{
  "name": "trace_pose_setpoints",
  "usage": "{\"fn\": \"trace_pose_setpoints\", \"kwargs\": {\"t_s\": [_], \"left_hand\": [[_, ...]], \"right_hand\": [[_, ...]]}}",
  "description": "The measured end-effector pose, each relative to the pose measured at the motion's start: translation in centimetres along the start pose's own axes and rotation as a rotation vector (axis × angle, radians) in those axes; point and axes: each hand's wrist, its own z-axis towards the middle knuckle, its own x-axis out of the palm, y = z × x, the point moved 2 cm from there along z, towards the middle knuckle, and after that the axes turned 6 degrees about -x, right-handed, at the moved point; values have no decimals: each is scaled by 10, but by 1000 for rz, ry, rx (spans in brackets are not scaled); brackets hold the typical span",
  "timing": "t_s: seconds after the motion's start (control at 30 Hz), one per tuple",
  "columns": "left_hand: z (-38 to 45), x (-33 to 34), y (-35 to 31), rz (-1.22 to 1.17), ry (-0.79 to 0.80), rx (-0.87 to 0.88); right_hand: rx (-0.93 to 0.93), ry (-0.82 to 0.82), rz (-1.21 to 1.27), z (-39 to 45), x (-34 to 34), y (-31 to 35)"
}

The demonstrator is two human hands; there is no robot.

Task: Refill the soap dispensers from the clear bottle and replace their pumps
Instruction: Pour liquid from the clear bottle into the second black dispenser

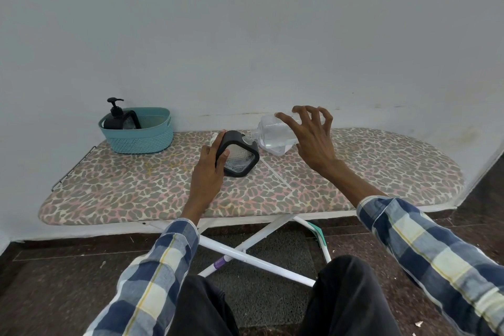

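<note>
A black-framed soap dispenser point(240, 157) with a clear body stands tilted on the ironing board point(136, 188), its pump off. My left hand point(208, 169) grips its left side. My right hand point(311, 136) holds the clear bottle point(275, 131) tipped sideways, its neck at the dispenser's opening. A white pump with a long tube point(275, 172) lies on the board to the right of the dispenser. Another black dispenser point(116, 116) with its pump on sits in the teal basket point(139, 139).
The basket stands at the board's far left, close to the wall. A white cloth point(213, 138) peeks out behind my left hand. The board's white crossed legs point(245, 248) stand over a dark floor in front of my knees.
</note>
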Motion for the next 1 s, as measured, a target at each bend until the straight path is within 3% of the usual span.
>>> {"fn": "trace_pose_setpoints", "kwargs": {"t_s": [1.0], "left_hand": [[0, 1, 2, -3, 2, 12]], "right_hand": [[-12, 17, -7, 1, -4, 0]]}}
